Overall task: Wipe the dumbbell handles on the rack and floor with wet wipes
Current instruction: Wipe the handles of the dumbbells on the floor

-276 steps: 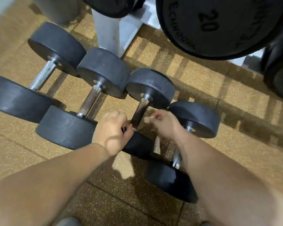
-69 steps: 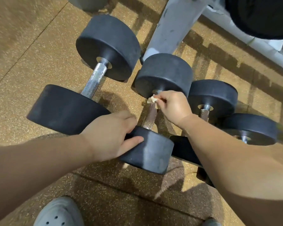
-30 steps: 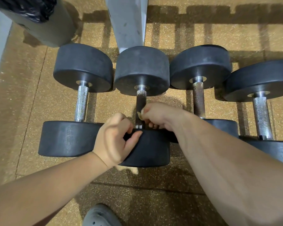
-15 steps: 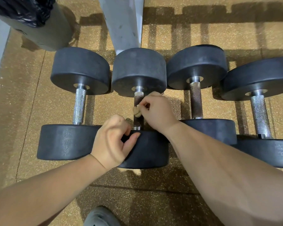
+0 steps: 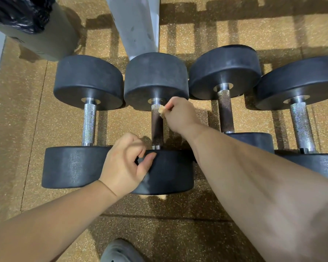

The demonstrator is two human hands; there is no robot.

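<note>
The right hand [image 5: 180,115] pinches a small wadded wet wipe [image 5: 161,110] tight against the far end of the handle [image 5: 157,127], whose dumbbell lies on the floor [image 5: 27,110] pointing straight away from the person. A silver-handled dumbbell [image 5: 88,125] lies just left of that grip, a rusty-handled dumbbell [image 5: 225,114] just right, and a rack post [image 5: 138,25] beyond. Nearer, the left hand [image 5: 125,165] curls over the near head [image 5: 170,173], seemingly clasping it; its fingertips are hidden.
</note>
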